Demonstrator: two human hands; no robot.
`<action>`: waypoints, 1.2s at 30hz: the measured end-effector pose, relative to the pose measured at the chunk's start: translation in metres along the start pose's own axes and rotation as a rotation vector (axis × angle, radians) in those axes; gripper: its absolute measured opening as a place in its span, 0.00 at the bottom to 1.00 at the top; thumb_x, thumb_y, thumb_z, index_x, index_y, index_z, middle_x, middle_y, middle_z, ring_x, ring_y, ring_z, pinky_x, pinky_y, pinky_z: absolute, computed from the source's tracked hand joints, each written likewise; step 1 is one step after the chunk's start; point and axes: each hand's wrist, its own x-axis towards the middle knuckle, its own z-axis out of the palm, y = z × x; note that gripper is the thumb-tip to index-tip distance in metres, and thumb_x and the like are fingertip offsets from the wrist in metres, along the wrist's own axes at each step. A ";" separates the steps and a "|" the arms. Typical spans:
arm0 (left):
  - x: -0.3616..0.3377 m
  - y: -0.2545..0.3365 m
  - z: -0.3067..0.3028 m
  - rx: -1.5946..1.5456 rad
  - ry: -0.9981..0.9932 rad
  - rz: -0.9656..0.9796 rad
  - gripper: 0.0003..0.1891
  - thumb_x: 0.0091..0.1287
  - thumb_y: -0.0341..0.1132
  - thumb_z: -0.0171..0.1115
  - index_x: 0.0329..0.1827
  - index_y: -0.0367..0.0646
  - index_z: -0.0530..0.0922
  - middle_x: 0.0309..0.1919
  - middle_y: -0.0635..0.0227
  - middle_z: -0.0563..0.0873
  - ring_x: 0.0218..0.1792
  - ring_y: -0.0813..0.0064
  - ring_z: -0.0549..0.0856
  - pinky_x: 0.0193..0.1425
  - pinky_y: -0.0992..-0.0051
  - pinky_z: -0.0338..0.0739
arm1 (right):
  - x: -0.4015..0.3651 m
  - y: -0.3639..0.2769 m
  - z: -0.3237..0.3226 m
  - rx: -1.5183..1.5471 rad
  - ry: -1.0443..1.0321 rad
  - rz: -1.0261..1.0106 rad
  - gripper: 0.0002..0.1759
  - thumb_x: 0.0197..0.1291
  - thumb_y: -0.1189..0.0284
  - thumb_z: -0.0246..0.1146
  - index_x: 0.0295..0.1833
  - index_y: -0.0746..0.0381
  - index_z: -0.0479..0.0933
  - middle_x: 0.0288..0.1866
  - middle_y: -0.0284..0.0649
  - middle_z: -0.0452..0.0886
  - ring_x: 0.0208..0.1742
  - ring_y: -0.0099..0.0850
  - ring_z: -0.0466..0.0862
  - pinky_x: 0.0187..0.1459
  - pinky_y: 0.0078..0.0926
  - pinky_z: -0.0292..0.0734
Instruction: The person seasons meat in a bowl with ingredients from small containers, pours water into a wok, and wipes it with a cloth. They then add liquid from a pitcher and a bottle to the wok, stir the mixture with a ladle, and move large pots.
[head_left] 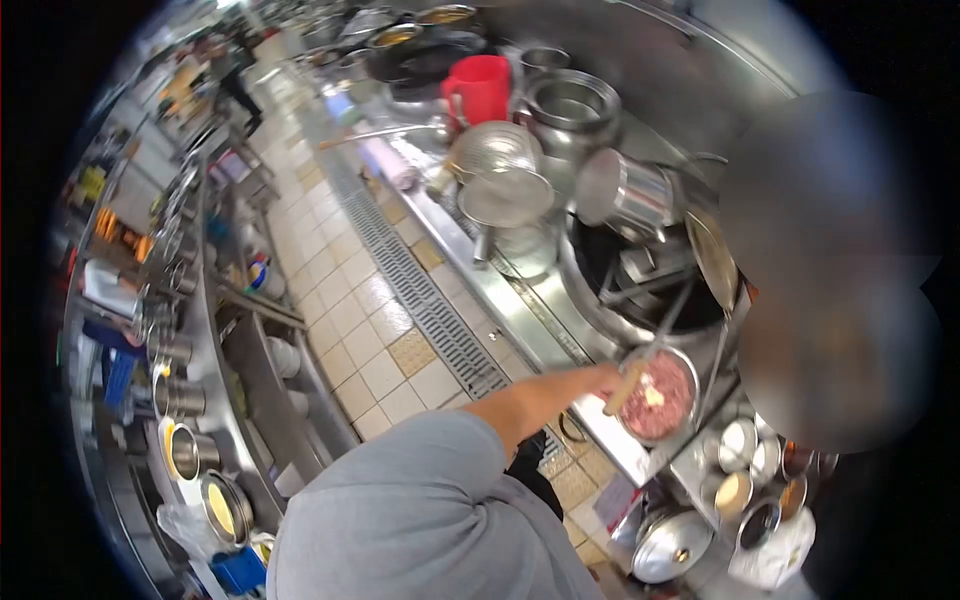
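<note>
My left hand (pixel 604 379), at the end of a bare forearm below a grey short sleeve, is at the left rim of a metal bowl (pixel 692 408) near the counter edge. Pink ground meat (pixel 668 385) with a pale lump on top fills the bowl. Crossing in front of my fingertips is the wooden handle (pixel 626 388) of a long metal utensil whose shaft runs up toward the wok (pixel 590 250). My fingers are blurred and partly hidden, so their grip cannot be made out. My right hand does not show.
A tilted metal pot (pixel 640 195) and a large ladle (pixel 712 262) are over the wok. Strainers (pixel 505 197), a red jug (pixel 482 88) and a steel pot (pixel 572 105) stand farther back. Seasoning containers (pixel 738 445) are at lower right. A blurred grey shape (pixel 830 260) covers the right side.
</note>
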 end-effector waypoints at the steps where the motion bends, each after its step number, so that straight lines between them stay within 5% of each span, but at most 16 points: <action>1: 0.009 -0.003 -0.003 0.052 -0.022 -0.010 0.20 0.54 0.39 0.73 0.44 0.33 0.82 0.37 0.57 0.87 0.34 0.66 0.88 0.37 0.63 0.86 | 0.010 -0.010 -0.012 -0.255 -0.030 -0.147 0.11 0.64 0.65 0.58 0.46 0.57 0.80 0.43 0.40 0.84 0.46 0.35 0.82 0.49 0.36 0.76; 3: -0.036 0.033 -0.009 0.469 0.128 -0.035 0.22 0.57 0.47 0.68 0.47 0.39 0.83 0.37 0.55 0.88 0.34 0.66 0.89 0.37 0.67 0.86 | 0.024 -0.046 -0.032 -0.759 -0.059 -0.443 0.12 0.65 0.62 0.57 0.44 0.57 0.81 0.41 0.40 0.84 0.45 0.35 0.83 0.48 0.36 0.76; 5: -0.079 0.038 -0.035 0.466 0.160 0.133 0.19 0.59 0.46 0.67 0.45 0.40 0.84 0.35 0.56 0.88 0.33 0.68 0.89 0.36 0.69 0.85 | 0.091 -0.121 -0.043 -0.184 0.017 0.375 0.12 0.65 0.62 0.57 0.44 0.57 0.82 0.41 0.40 0.84 0.44 0.35 0.83 0.48 0.37 0.76; 9: -0.152 -0.014 -0.174 0.562 0.130 0.583 0.11 0.63 0.39 0.61 0.41 0.43 0.84 0.30 0.63 0.86 0.29 0.74 0.86 0.34 0.71 0.82 | 0.244 -0.210 -0.031 -0.093 0.037 0.555 0.13 0.65 0.62 0.57 0.43 0.58 0.82 0.40 0.41 0.84 0.43 0.35 0.83 0.47 0.38 0.76; 15: -0.371 -0.098 -0.435 -0.079 0.582 0.194 0.14 0.69 0.47 0.56 0.49 0.49 0.75 0.39 0.72 0.83 0.32 0.76 0.84 0.33 0.76 0.77 | 0.455 -0.249 0.124 -0.682 -0.239 0.307 0.13 0.64 0.62 0.57 0.41 0.59 0.83 0.38 0.43 0.84 0.41 0.36 0.84 0.45 0.39 0.76; 16: -0.411 -0.113 -0.481 -0.160 0.674 0.226 0.14 0.70 0.48 0.54 0.50 0.50 0.74 0.40 0.72 0.83 0.33 0.76 0.84 0.34 0.76 0.77 | 0.471 -0.346 0.189 -0.925 -0.305 0.204 0.14 0.64 0.62 0.57 0.41 0.59 0.83 0.38 0.43 0.84 0.40 0.36 0.84 0.44 0.39 0.76; 18: -0.480 -0.148 -0.564 -0.382 0.845 0.309 0.13 0.70 0.47 0.54 0.50 0.51 0.74 0.44 0.72 0.85 0.35 0.75 0.85 0.36 0.74 0.78 | 0.515 -0.516 0.259 -0.489 -0.276 0.290 0.19 0.61 0.62 0.53 0.41 0.67 0.81 0.36 0.50 0.84 0.39 0.41 0.84 0.43 0.47 0.75; 19: -0.519 -0.156 -0.599 -0.428 0.922 0.277 0.13 0.70 0.45 0.52 0.52 0.51 0.74 0.46 0.71 0.85 0.36 0.74 0.86 0.39 0.73 0.78 | 0.594 -0.456 0.306 -0.423 -0.177 0.387 0.21 0.61 0.61 0.52 0.41 0.69 0.81 0.38 0.53 0.84 0.42 0.45 0.84 0.45 0.48 0.75; 20: -0.551 -0.173 -0.638 -0.455 1.001 0.312 0.13 0.69 0.42 0.51 0.53 0.50 0.73 0.46 0.70 0.85 0.37 0.73 0.86 0.41 0.72 0.78 | 0.641 -0.471 0.344 -0.501 -0.266 -0.023 0.16 0.58 0.65 0.57 0.34 0.68 0.81 0.27 0.47 0.81 0.29 0.32 0.82 0.28 0.40 0.73; 21: -0.584 -0.171 -0.657 -0.538 1.147 0.304 0.13 0.69 0.42 0.50 0.52 0.49 0.74 0.45 0.69 0.85 0.38 0.72 0.86 0.41 0.71 0.78 | 0.670 -0.541 0.388 -0.672 -0.239 0.021 0.19 0.59 0.63 0.55 0.31 0.68 0.82 0.23 0.48 0.81 0.29 0.34 0.82 0.28 0.41 0.73; 24: -0.655 -0.197 -0.725 -0.691 1.352 0.346 0.12 0.70 0.44 0.51 0.49 0.48 0.73 0.41 0.69 0.84 0.34 0.72 0.84 0.37 0.73 0.77 | 0.752 -0.677 0.503 -0.923 -0.264 -0.525 0.26 0.61 0.56 0.50 0.34 0.69 0.83 0.42 0.57 0.83 0.56 0.56 0.77 0.65 0.46 0.66; 30: -0.686 -0.317 -0.849 -0.621 1.224 0.306 0.10 0.70 0.42 0.53 0.41 0.46 0.73 0.32 0.68 0.82 0.27 0.72 0.82 0.23 0.74 0.74 | 0.932 -0.837 0.665 -0.859 -0.228 -0.330 0.23 0.63 0.57 0.49 0.50 0.57 0.84 0.59 0.51 0.79 0.74 0.53 0.61 0.75 0.41 0.52; 33: -0.691 -0.324 -0.853 -0.744 1.243 0.100 0.10 0.71 0.40 0.52 0.34 0.45 0.74 0.23 0.69 0.77 0.23 0.75 0.76 0.24 0.71 0.73 | 1.025 -0.857 0.708 -0.798 -0.215 -0.180 0.23 0.62 0.57 0.50 0.49 0.57 0.85 0.58 0.49 0.80 0.63 0.52 0.74 0.66 0.43 0.67; 34: -0.701 -0.319 -0.853 -0.518 1.239 -0.156 0.10 0.72 0.38 0.51 0.32 0.46 0.73 0.22 0.69 0.76 0.23 0.77 0.75 0.25 0.71 0.73 | 1.061 -0.852 0.722 -0.749 -0.208 -0.071 0.22 0.62 0.57 0.50 0.48 0.57 0.84 0.58 0.48 0.81 0.57 0.51 0.80 0.62 0.43 0.72; 35: -0.708 -0.322 -0.855 -0.579 1.038 0.072 0.12 0.73 0.39 0.48 0.31 0.47 0.73 0.22 0.71 0.75 0.24 0.75 0.75 0.26 0.69 0.72 | 1.101 -0.821 0.739 -0.681 -0.174 -0.026 0.21 0.61 0.59 0.52 0.48 0.60 0.84 0.56 0.52 0.81 0.57 0.49 0.80 0.61 0.41 0.72; 36: -0.723 -0.313 -0.857 0.233 0.956 0.115 0.13 0.74 0.41 0.44 0.34 0.48 0.73 0.22 0.73 0.73 0.24 0.72 0.74 0.25 0.69 0.71 | 1.139 -0.798 0.765 -0.602 -0.135 0.015 0.20 0.61 0.61 0.54 0.48 0.63 0.83 0.55 0.55 0.80 0.57 0.48 0.80 0.60 0.40 0.72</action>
